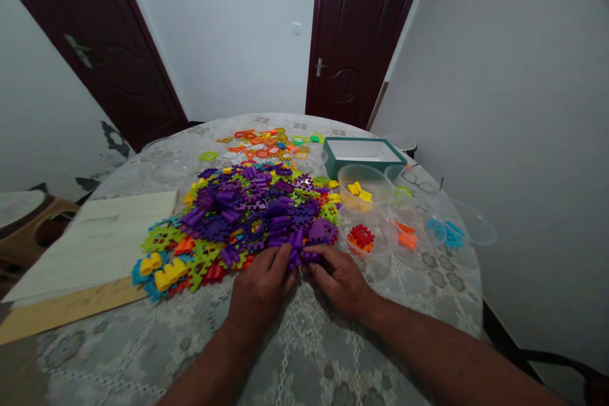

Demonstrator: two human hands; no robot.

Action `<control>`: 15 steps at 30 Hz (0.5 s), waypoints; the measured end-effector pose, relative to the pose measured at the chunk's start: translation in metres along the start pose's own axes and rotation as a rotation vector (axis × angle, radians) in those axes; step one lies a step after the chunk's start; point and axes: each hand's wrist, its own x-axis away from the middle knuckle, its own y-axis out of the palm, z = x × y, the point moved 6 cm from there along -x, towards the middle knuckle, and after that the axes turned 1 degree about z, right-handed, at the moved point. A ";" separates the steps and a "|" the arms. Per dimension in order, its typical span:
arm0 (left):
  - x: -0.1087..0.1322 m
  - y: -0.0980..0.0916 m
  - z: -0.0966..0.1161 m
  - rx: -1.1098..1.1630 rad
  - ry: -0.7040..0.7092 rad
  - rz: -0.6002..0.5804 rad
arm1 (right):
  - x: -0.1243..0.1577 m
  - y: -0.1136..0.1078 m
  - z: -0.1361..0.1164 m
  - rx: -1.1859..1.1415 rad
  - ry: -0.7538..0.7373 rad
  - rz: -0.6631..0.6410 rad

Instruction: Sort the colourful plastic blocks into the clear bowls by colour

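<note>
My left hand (266, 279) and my right hand (339, 276) meet at the near edge of a heap of plastic gear toy pieces (252, 203). Between them is a purple connector piece (295, 256), with the fingers of both hands closed on it. Its lower part is hidden behind my fingertips. Purple gears and pegs cover the top of the heap, with lime green, yellow, red and blue pieces showing at its sides. Yellow connectors (167, 274) lie at its near left end.
Clear plastic bowls stand right of the heap, holding yellow pieces (360, 191), red gears (361, 238), orange pieces (406, 236) and blue pieces (447, 233). Behind them is a green box (333, 162). Orange and gold pieces (261, 144) lie farther back. Open paper (99, 235) lies left.
</note>
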 end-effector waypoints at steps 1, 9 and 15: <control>-0.001 -0.002 -0.006 0.049 -0.043 0.028 | 0.001 0.001 0.003 -0.026 0.021 0.004; -0.014 -0.022 -0.028 0.343 -0.333 0.187 | -0.001 0.002 0.005 0.015 0.030 -0.016; -0.025 -0.036 -0.029 0.821 -0.747 0.319 | -0.003 0.002 0.001 0.080 -0.031 -0.022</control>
